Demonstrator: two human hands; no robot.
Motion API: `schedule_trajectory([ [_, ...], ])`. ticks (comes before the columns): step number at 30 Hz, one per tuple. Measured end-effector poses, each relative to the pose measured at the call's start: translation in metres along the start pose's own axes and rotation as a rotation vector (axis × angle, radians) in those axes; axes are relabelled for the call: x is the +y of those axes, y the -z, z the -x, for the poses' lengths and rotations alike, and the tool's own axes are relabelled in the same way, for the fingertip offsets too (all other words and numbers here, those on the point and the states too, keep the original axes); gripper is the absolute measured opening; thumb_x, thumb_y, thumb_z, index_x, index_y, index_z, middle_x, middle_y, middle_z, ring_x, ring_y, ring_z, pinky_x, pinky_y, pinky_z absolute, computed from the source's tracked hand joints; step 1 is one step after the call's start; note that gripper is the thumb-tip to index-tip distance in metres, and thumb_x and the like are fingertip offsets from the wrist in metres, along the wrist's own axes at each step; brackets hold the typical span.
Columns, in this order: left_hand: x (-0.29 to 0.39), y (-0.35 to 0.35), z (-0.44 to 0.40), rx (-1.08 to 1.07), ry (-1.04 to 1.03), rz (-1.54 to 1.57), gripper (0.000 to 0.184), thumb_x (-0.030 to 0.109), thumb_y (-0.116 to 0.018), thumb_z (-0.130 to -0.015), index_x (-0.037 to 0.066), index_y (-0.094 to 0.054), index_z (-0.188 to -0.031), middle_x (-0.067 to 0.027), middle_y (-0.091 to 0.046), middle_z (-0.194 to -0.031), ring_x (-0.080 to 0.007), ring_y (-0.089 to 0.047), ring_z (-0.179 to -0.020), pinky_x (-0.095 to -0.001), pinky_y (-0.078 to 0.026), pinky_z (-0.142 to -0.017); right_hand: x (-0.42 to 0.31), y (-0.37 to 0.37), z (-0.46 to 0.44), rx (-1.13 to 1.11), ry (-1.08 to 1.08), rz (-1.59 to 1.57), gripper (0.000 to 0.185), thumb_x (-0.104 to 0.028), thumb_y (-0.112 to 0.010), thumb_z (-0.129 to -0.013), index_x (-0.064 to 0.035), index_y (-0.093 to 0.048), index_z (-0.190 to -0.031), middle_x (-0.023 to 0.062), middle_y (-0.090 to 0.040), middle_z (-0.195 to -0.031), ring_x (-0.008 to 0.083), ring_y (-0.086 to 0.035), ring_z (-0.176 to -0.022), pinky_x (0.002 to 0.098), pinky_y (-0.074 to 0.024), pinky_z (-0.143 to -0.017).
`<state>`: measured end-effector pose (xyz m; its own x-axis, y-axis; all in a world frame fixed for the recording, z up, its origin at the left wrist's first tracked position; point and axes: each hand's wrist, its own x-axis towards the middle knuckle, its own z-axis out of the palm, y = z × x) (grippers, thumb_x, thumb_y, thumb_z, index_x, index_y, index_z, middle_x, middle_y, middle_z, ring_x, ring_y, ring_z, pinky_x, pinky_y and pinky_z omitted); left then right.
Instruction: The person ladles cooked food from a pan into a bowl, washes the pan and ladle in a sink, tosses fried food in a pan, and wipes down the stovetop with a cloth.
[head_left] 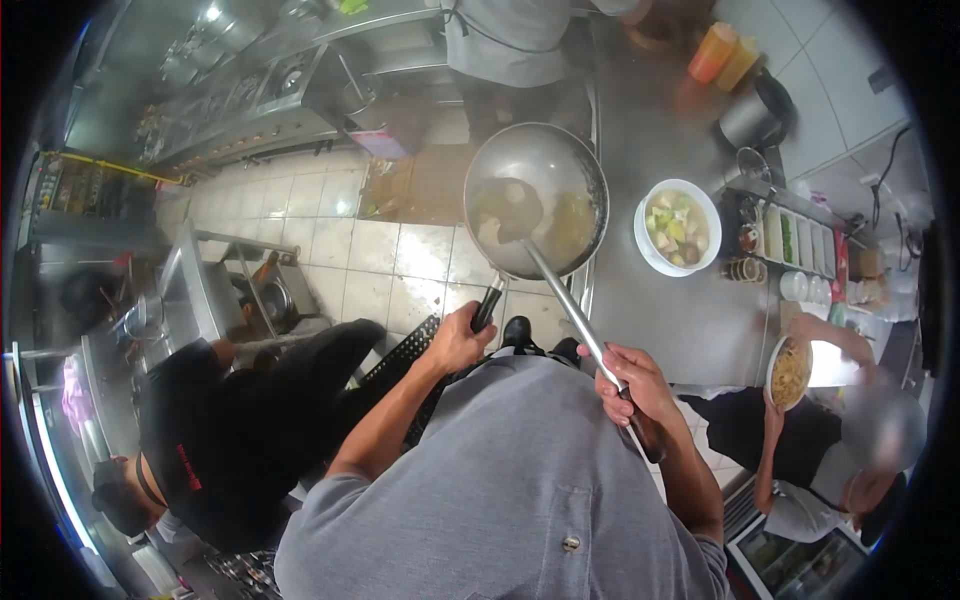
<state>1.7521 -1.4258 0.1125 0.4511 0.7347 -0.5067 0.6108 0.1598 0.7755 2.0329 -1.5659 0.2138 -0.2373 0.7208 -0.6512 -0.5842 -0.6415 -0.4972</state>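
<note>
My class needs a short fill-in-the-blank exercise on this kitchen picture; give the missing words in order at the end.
1. The left hand grips the wok by its ____.
2. The right hand holds the ____, which reaches into the wok.
3. In the picture, the large bowl on the counter stands to the ____ of the wok.
4. The colour of that bowl is ____.

Missing words: handle; ladle; right; white.

A grey short-sleeved shirt (460,480) has a buttoned pocket (572,515) at its five o'clock. Black shoes (517,332) show at its twelve.
</note>
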Motion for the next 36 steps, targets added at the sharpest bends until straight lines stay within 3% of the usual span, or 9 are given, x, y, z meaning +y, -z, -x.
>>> schedule_trajectory([
  [11, 0.023, -0.018, 0.007, -0.174, 0.027, 0.298, 0.017, 0.014, -0.063, -0.092, 0.001, -0.053, -0.098, -0.0026, -0.054, -0.065, -0.0118, -0.053, -0.049, -0.0291, -0.041, -0.046, -0.018, 0.002, 0.036, 0.098, 0.164, -0.094, 0.035, -0.021, -0.048, -0.105, 0.0038, -0.057, -0.128, 0.0014, -0.047, -0.066, 0.0054, -0.040, -0.039, 0.0229, -0.0329, -0.035],
  [20, 0.053, -0.016, -0.021, -0.101, 0.008, 0.200, 0.018, 0.013, -0.062, -0.088, -0.001, -0.054, -0.095, -0.0052, -0.054, -0.063, -0.0143, -0.053, -0.049, -0.0308, -0.043, -0.046, -0.004, 0.043, 0.093, 0.228, 0.348, -0.146, 0.038, -0.025, -0.050, -0.104, 0.0043, -0.057, -0.129, 0.0013, -0.048, -0.064, 0.0060, -0.039, -0.037, 0.0239, -0.0319, -0.032],
  [27, 0.056, -0.012, -0.030, -0.097, -0.008, 0.201, 0.019, 0.016, -0.064, -0.087, 0.000, -0.055, -0.094, -0.0054, -0.056, -0.061, -0.0145, -0.054, -0.047, -0.0301, -0.043, -0.045, 0.017, 0.075, 0.100, 0.460, 0.442, -0.063, 0.039, -0.025, -0.057, -0.100, 0.0046, -0.058, -0.126, 0.0017, -0.050, -0.064, 0.0073, -0.041, -0.036, 0.0242, -0.0323, -0.032],
  [30, 0.059, -0.013, -0.032, -0.098, -0.010, 0.202, 0.019, 0.016, -0.064, -0.088, -0.001, -0.055, -0.094, -0.0055, -0.056, -0.060, -0.0145, -0.054, -0.046, -0.0297, -0.043, -0.045, 0.026, 0.088, 0.088, 0.604, 0.413, 0.048, 0.032, -0.020, -0.055, -0.100, 0.0033, -0.061, -0.120, 0.0009, -0.050, -0.062, 0.0082, -0.042, -0.036, 0.0248, -0.0331, -0.033],
  [32, 0.061, -0.015, -0.032, -0.096, -0.014, 0.202, 0.020, 0.016, -0.064, -0.088, -0.001, -0.055, -0.094, -0.0057, -0.056, -0.060, -0.0144, -0.054, -0.046, -0.0296, -0.043, -0.045, 0.043, 0.099, 0.076, 0.706, 0.486, 0.311, 0.025, -0.015, -0.056, -0.098, 0.0011, -0.063, -0.116, -0.0007, -0.050, -0.060, 0.0092, -0.044, -0.037, 0.0255, -0.0347, -0.034],
  [34, 0.062, -0.017, -0.029, -0.079, -0.044, 0.204, 0.020, 0.016, -0.064, -0.088, -0.001, -0.054, -0.094, -0.0056, -0.056, -0.059, -0.0139, -0.054, -0.046, -0.0295, -0.043, -0.045, 0.057, 0.110, 0.073, 0.732, 0.509, 0.385, 0.025, -0.013, -0.058, -0.097, 0.0028, -0.063, -0.116, 0.0032, -0.050, -0.057, 0.0110, -0.046, -0.040, 0.0273, -0.0368, -0.039],
  [36, 0.061, -0.019, -0.026, -0.051, -0.043, 0.210, 0.020, 0.016, -0.064, -0.088, -0.001, -0.054, -0.094, -0.0055, -0.055, -0.058, -0.0138, -0.054, -0.046, -0.0296, -0.043, -0.045, 0.064, 0.114, 0.070, 1.003, 0.611, 0.936, 0.029, -0.013, -0.061, -0.095, 0.0054, -0.061, -0.118, 0.0078, -0.050, -0.057, 0.0126, -0.046, -0.044, 0.0298, -0.0378, -0.044],
])
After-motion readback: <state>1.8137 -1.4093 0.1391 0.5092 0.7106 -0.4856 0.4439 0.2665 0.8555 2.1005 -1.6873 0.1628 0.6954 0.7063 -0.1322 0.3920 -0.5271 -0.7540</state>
